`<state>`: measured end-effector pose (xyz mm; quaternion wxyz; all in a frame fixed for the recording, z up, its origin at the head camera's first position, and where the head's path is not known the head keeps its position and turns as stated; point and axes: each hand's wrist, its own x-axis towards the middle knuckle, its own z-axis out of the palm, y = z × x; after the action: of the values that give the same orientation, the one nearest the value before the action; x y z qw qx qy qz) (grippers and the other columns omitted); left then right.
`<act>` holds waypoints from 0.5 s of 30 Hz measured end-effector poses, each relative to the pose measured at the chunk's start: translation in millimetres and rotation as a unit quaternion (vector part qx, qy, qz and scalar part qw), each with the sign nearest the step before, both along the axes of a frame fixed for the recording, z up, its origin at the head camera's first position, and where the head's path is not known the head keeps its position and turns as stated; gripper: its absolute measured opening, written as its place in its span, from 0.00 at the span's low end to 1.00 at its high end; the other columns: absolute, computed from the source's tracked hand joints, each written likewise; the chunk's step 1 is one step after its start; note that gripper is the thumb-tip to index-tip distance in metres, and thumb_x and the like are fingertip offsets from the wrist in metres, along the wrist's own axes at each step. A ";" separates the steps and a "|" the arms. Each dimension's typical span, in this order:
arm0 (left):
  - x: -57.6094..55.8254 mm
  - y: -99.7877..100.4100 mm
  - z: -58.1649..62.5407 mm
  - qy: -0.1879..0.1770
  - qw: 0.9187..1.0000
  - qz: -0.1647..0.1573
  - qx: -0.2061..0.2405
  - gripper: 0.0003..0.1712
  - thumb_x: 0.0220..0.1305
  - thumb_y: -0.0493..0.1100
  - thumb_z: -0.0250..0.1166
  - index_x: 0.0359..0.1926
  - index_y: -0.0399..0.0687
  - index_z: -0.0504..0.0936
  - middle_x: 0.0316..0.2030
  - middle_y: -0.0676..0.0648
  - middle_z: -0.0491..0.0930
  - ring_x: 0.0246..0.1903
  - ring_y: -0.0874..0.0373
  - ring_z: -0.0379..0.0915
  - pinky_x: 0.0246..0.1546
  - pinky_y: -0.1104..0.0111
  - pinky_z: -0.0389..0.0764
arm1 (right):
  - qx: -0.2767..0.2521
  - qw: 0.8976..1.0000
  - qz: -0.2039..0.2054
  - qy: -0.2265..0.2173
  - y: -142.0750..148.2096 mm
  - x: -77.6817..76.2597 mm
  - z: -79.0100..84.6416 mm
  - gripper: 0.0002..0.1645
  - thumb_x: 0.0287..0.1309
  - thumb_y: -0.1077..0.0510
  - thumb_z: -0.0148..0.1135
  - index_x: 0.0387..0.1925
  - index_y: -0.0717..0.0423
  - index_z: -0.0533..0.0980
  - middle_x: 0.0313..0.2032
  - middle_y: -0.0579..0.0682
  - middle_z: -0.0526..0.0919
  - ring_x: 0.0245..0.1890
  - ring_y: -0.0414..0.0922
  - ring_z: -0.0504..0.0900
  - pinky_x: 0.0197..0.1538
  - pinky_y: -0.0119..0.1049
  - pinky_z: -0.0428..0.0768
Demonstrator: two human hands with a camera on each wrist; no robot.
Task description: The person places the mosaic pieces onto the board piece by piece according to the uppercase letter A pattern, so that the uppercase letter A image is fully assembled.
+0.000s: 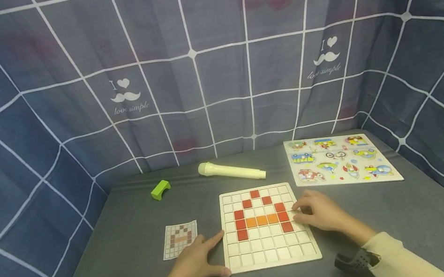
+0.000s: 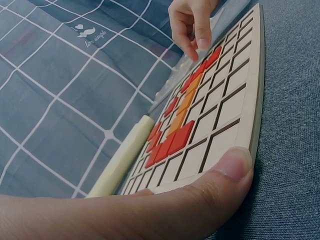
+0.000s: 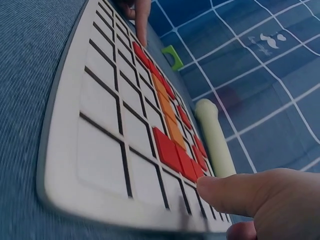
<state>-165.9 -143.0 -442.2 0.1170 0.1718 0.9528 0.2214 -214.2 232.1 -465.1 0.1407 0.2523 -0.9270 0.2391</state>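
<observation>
A wooden grid board lies on the dark table, with red square tiles and three orange tiles set in its cells. Together they make an A-like shape. My left hand rests at the board's left side, thumb at the near corner and index finger stretched to the edge farther up. In the left wrist view that thumb lies along the rim. Over the board's right edge, my right hand has its thumb and index finger apart, with nothing seen between them, close to the right-hand red column.
A small printed pattern card lies left of the board. Behind it are a green arch block and a pale yellow toy microphone. A vehicle picture puzzle lies at the back right. Checked curtains enclose the table.
</observation>
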 end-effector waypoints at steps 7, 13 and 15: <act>0.8 -1.5 -2.3 0.001 1.000 -0.006 0.002 0.57 0.35 0.68 0.78 0.70 0.60 0.69 0.36 0.47 0.69 0.28 0.55 0.62 0.29 0.65 0.64 | -0.001 0.999 -0.037 0.005 21.7 9.1 -0.5 0.12 0.47 0.52 0.75 0.36 0.48 0.86 0.31 0.39 0.77 0.32 0.35 0.72 0.37 0.33 0.71; 2.0 -2.7 -2.6 0.007 1.000 -0.012 0.002 0.58 0.36 0.68 0.78 0.70 0.60 0.69 0.36 0.47 0.69 0.29 0.56 0.62 0.30 0.65 0.66 | 0.001 0.998 -0.058 0.007 36.2 15.7 1.1 0.13 0.47 0.51 0.76 0.36 0.48 0.86 0.31 0.39 0.76 0.32 0.35 0.73 0.36 0.33 0.71; 2.2 -3.0 -1.4 0.007 1.000 -0.012 0.001 0.57 0.36 0.68 0.77 0.70 0.59 0.69 0.37 0.46 0.70 0.29 0.56 0.62 0.31 0.64 0.67 | 0.000 0.998 -0.062 0.009 39.1 16.7 2.0 0.12 0.47 0.52 0.76 0.36 0.48 0.86 0.30 0.39 0.76 0.32 0.35 0.72 0.36 0.33 0.71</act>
<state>-163.7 -146.1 -443.6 0.1124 0.1849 0.9512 0.2201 -197.5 271.2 -463.1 0.1631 0.1969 -0.9396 0.2276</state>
